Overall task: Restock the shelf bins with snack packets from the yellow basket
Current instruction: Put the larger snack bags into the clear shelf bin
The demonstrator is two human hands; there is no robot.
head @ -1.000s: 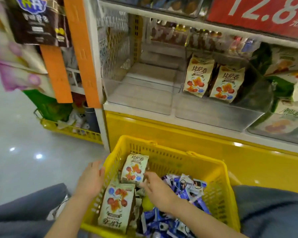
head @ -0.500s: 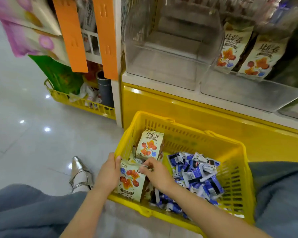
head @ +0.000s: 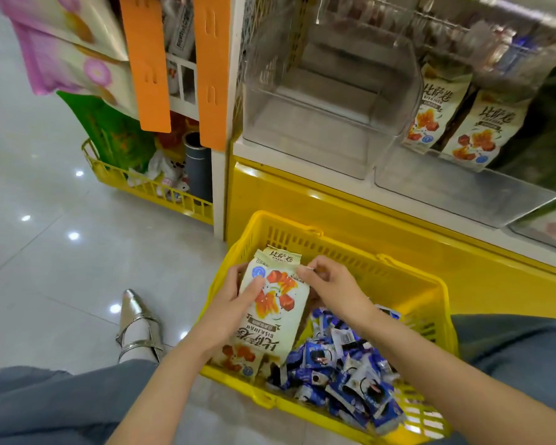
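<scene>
A yellow basket (head: 408,274) stands on the floor below the shelf. In its left part my left hand (head: 235,303) grips a cream snack packet (head: 276,313) with red-orange pieces printed on it, thumb across its front. My right hand (head: 328,285) pinches the packet's upper right corner. Another cream packet (head: 238,361) lies under it. Several small blue packets (head: 344,364) fill the basket's right part. On the shelf a clear bin (head: 328,123) holds nothing, and the clear bin to its right (head: 463,187) holds two cream packets (head: 456,123).
The yellow shelf base (head: 334,207) rises just behind the basket. To the left stand a yellow rack (head: 148,187) with goods, orange strips (head: 145,59) and hanging bags. A silver shoe (head: 135,326) and grey trouser legs flank the basket on the tiled floor.
The view tipped down and closer to the basket. My left hand took hold of a cream packet and lifted it upright; my right hand moved up to its top corner.
</scene>
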